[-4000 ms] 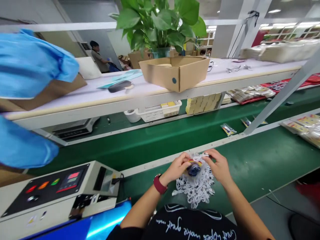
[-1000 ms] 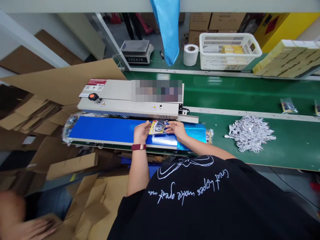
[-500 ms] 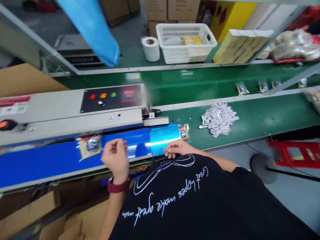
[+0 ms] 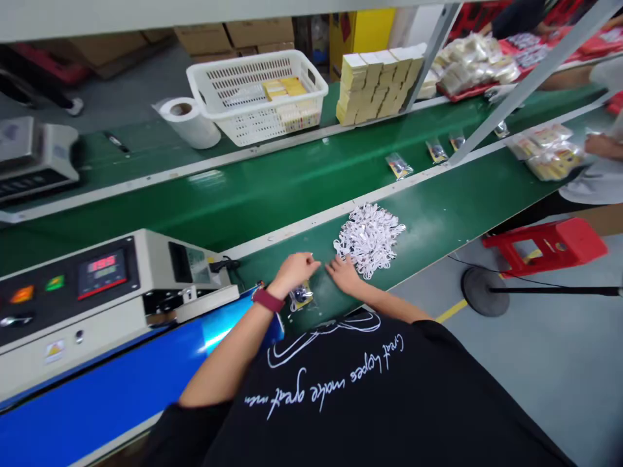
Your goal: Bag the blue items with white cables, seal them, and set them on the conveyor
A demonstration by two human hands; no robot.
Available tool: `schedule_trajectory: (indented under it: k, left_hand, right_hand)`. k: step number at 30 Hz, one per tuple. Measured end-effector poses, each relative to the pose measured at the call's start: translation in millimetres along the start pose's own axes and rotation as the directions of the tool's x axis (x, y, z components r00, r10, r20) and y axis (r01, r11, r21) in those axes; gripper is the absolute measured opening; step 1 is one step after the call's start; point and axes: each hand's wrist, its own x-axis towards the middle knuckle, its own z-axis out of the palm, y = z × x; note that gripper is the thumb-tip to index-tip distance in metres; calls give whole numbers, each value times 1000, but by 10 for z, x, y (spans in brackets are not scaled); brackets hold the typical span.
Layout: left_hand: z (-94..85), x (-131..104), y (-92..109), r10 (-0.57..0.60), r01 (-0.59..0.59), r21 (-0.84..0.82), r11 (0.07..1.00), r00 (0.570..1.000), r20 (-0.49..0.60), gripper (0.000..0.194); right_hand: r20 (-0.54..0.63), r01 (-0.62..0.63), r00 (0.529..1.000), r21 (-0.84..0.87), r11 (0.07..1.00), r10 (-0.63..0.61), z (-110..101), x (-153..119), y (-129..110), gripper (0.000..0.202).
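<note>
A heap of white coiled cords point(image 4: 368, 239) lies on the green table. At its near left edge rests my right hand point(image 4: 344, 275), fingers stretched out and the fingertips by the cords. My left hand point(image 4: 294, 271), with a dark red wristband on its wrist, is just to the left, its fingers curled together. Whether anything small sits between them I cannot make out. Partly under the left hand lies a clear packet point(image 4: 302, 296) with a dark and yellow content. My left forearm crosses the end of the blue belt point(image 4: 146, 370).
A sealing machine point(image 4: 104, 272) with a lit red display stands at left. Behind are a white basket point(image 4: 263, 97), a white roll point(image 4: 189, 122) and stacked yellowish cards point(image 4: 377, 84). Several packets point(image 4: 399, 166) lie on the green belt. Another person's hand point(image 4: 606, 144) shows at far right.
Both hands have moved right, from the blue belt and its shiny blue end to the green table by the cords. The view has swung right, too.
</note>
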Motion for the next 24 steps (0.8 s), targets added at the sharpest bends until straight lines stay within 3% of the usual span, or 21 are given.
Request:
schedule_trajectory:
  k: [3, 5, 10, 14, 17, 20, 22, 24]
  left_hand:
    - [112, 470, -92, -276, 247, 259, 934, 957, 86, 19]
    - [213, 614, -214, -367, 312, 295, 903, 918, 151, 14]
    - [426, 666, -439, -433, 383, 209, 900, 846, 311, 7]
    - [420, 665, -517, -361, 371, 32, 928, 876, 320, 8]
    - [272, 632, -556, -267, 306, -131, 943, 930, 254, 7]
    - [88, 531, -534, -130, 172, -339, 925, 981, 143, 19]
    - [-1, 432, -464, -62, 22, -596, 802, 997, -46, 24]
    - [-65, 327, -357, -102, -167, -795, 584, 956, -275, 24]
  right_hand:
    - [75, -7, 997, 196, 980, -7, 157, 42, -3, 19]
    - [119, -47, 993, 282, 958, 13, 270, 64, -32, 17]
    - [171, -176, 980, 514, 840, 101, 518, 410, -237, 21]
    - [134, -221, 975, 661, 717, 177, 547, 715, -360, 9]
    - [55, -187, 973, 764, 618, 226, 365, 793, -294, 13]
    - [-38, -124, 960, 830, 544, 278, 18, 793, -222, 14]
    - [-123, -26, 946, 894, 447, 301, -249, 770, -259, 16]
    - [-235, 134, 924, 938, 321, 302, -495, 732, -367, 18]
